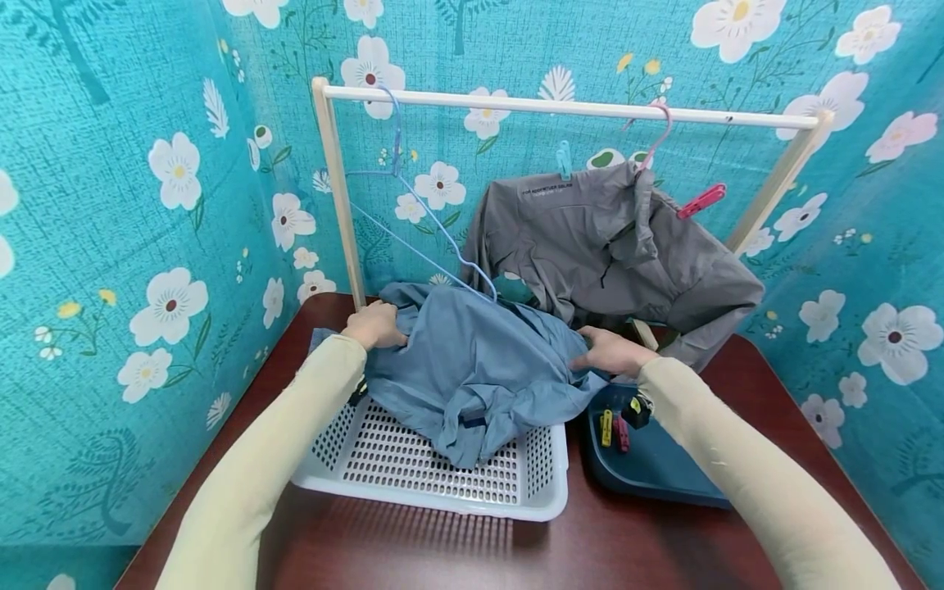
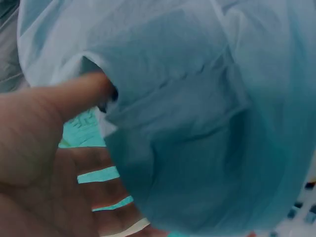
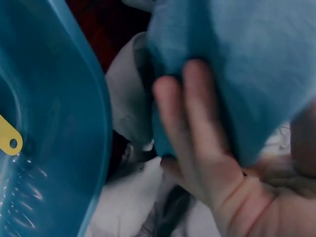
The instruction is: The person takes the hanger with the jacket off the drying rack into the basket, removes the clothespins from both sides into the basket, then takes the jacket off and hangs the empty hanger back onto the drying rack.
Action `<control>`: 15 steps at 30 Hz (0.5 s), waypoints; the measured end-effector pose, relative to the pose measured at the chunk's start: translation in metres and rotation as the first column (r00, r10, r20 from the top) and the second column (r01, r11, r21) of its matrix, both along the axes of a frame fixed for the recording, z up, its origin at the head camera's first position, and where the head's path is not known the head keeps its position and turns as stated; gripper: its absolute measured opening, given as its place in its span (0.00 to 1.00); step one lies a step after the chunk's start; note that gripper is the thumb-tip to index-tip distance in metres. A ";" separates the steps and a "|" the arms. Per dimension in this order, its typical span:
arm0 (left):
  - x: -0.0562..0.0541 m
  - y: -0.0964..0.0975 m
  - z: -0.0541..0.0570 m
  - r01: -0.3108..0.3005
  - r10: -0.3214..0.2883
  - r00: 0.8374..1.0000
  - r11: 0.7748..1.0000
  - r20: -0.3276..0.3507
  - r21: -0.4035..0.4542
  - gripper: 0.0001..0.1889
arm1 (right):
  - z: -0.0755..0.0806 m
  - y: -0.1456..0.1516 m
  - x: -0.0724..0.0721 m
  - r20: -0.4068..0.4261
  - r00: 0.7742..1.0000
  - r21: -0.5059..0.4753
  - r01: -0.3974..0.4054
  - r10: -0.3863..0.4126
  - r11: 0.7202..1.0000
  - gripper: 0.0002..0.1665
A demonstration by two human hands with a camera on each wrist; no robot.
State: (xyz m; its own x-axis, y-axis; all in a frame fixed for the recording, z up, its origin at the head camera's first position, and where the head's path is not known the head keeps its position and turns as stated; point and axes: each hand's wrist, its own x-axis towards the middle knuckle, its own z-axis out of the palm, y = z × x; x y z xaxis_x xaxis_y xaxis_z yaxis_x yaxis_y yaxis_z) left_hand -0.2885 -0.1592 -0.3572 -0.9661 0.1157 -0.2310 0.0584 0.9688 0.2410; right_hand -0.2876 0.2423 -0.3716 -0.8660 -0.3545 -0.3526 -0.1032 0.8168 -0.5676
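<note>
Blue garment, grey jacket lettered "FOR…"

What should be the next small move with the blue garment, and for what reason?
Probably lift the blue garment slightly up the blue hanger: the left hand and right hand are at its opposite sides, it slumps over the basket, and the hanger's upper frame shows bare.
</note>
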 end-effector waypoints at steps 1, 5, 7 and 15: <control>-0.001 0.002 -0.001 -0.006 0.006 1.000 1.000 -0.024 0.003 0.19 | -0.002 -0.001 -0.001 -0.024 1.000 0.006 -0.002 0.003 1.000 0.43; -0.003 0.006 -0.003 -0.018 0.022 0.995 0.999 -0.097 0.035 0.10 | -0.007 -0.001 -0.004 -0.067 0.998 -0.013 0.005 -0.006 1.000 0.27; -0.003 0.006 -0.004 -0.025 0.034 0.994 0.997 -0.107 0.078 0.12 | -0.006 -0.001 -0.004 -0.090 0.996 -0.048 0.012 -0.016 0.999 0.14; -0.005 -0.003 -0.001 -0.027 0.069 0.995 0.893 -0.077 0.448 0.18 | 0.010 -0.002 -0.001 -0.203 0.965 -0.263 0.107 -0.163 0.959 0.06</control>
